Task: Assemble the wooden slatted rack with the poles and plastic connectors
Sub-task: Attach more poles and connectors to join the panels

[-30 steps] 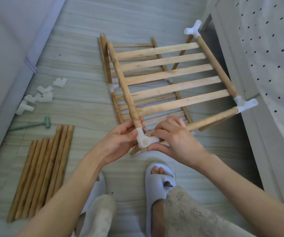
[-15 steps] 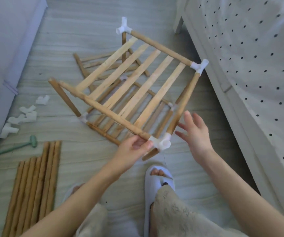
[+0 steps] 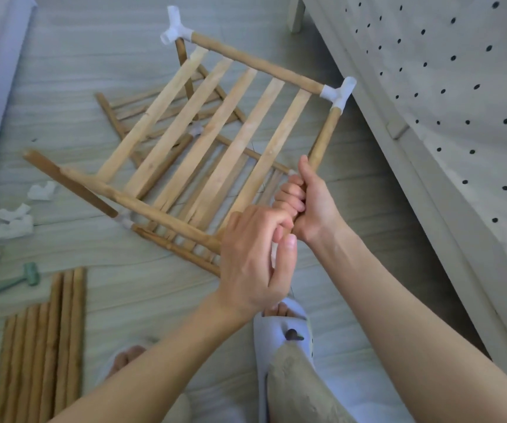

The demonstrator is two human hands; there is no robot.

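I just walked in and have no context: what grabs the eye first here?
A slatted wooden rack, held tilted above the floor at centre. The right hand grips its side pole; the left hand covers the near corner. White connectors and loose poles lie on the floor, left.

A pale wood-grain floor (image 3: 99,50) fills most of the view. At the right stands a whitish panel (image 3: 459,87) dotted with small dark holes — perhaps furniture, hard to tell. A small green mallet (image 3: 17,280) lies at the left edge. Near the bottom — a light slipper (image 3: 279,328) worn on one foot.
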